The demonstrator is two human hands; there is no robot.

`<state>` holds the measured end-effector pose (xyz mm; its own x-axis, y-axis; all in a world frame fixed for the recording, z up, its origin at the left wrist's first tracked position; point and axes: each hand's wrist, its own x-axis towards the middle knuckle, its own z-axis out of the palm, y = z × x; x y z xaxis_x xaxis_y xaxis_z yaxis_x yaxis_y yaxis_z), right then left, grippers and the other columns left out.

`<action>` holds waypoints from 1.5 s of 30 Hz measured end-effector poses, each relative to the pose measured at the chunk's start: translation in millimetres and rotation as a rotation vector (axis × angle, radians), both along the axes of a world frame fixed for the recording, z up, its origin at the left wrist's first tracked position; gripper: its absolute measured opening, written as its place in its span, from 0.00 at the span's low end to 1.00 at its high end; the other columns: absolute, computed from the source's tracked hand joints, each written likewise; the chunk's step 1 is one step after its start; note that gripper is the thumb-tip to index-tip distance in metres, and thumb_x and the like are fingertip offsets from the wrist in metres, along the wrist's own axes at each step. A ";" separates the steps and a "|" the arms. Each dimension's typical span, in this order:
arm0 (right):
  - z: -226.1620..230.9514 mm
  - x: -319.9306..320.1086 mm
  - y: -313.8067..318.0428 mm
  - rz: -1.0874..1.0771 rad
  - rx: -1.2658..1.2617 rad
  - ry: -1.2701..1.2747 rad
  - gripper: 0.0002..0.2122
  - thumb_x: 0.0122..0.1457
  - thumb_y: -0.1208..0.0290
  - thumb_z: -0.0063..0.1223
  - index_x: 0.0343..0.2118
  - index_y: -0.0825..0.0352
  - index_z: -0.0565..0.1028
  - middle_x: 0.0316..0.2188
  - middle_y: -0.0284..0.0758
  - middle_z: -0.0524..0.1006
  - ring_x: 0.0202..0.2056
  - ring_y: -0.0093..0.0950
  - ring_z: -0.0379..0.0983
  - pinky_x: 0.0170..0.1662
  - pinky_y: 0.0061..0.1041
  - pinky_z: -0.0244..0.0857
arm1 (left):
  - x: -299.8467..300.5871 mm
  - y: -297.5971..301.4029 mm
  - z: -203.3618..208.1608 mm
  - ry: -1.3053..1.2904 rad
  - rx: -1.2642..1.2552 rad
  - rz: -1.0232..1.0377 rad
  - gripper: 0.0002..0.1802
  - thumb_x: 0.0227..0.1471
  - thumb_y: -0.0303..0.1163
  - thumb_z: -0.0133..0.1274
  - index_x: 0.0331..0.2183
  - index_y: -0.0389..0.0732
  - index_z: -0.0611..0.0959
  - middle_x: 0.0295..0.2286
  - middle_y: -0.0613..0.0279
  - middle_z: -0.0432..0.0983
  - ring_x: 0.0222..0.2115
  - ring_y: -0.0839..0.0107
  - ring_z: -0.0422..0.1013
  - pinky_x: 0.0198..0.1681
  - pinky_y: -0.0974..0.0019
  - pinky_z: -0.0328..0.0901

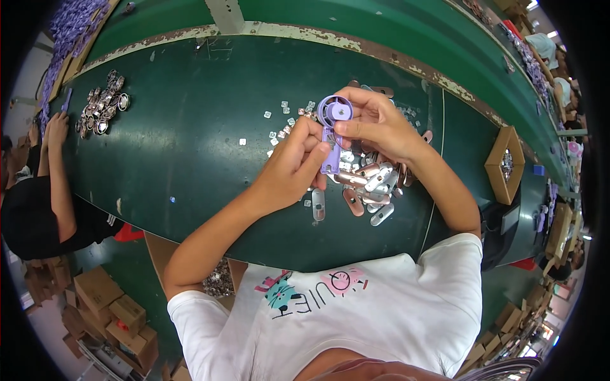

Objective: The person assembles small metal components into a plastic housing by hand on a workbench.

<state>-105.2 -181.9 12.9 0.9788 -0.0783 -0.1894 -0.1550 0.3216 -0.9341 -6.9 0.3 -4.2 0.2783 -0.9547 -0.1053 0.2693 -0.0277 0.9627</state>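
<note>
Between my two hands is a purple handheld fan shell (330, 162) with a round ringed head at the top and a narrow handle below. My left hand (297, 155) pinches the handle from the left side. The fingers of my right hand (375, 124) grip the ringed head, thumb in front. Just right of the handle lies a pile of oval metal plates (380, 184), silver and pinkish, partly hidden by my right hand. One silver plate (318, 204) sits apart below my left hand. Small clear square pieces (273, 134) are scattered to the left of the shell.
A heap of shiny metal rings (101, 105) lies at the table's far left, near another person's arms (57, 152). An open cardboard box (505, 165) stands at the right. Purple parts (70, 28) are piled at upper left. A raised green edge (356, 46) bounds the far side.
</note>
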 end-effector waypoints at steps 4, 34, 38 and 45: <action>19.5 -1.8 -8.7 0.058 -0.297 -0.006 0.19 0.52 0.75 0.59 0.48 0.69 0.68 0.36 0.35 0.76 0.32 0.17 0.73 0.36 0.18 0.69 | 0.7 -0.5 -13.8 -0.398 -0.063 0.030 0.14 0.59 0.29 0.46 0.43 0.34 0.63 0.28 0.55 0.74 0.25 0.70 0.74 0.25 0.70 0.68; -29.9 27.8 -13.0 0.008 -1.351 -0.545 0.05 0.49 0.75 0.59 0.30 0.69 0.78 0.26 0.35 0.74 0.29 0.34 0.71 0.34 0.31 0.64 | 15.4 -3.8 -19.0 -1.375 -0.260 0.183 0.08 0.38 0.24 0.60 0.28 0.40 0.81 0.25 0.65 0.72 0.27 0.65 0.70 0.29 0.62 0.65; -29.5 29.0 -6.7 0.001 -1.423 -0.520 0.05 0.49 0.75 0.58 0.29 0.69 0.78 0.26 0.36 0.72 0.28 0.35 0.70 0.35 0.32 0.64 | 15.4 -1.9 -16.5 -1.326 -0.263 0.220 0.06 0.39 0.26 0.59 0.25 0.40 0.78 0.21 0.63 0.69 0.22 0.66 0.70 0.24 0.64 0.65; -28.9 27.6 -14.3 -0.094 -1.513 -0.453 0.06 0.47 0.79 0.56 0.30 0.67 0.78 0.25 0.36 0.72 0.27 0.34 0.71 0.31 0.29 0.65 | 21.0 -1.5 -2.2 -0.466 -0.045 0.258 0.03 0.49 0.21 0.52 0.28 0.36 0.74 0.25 0.55 0.78 0.23 0.71 0.77 0.26 0.73 0.71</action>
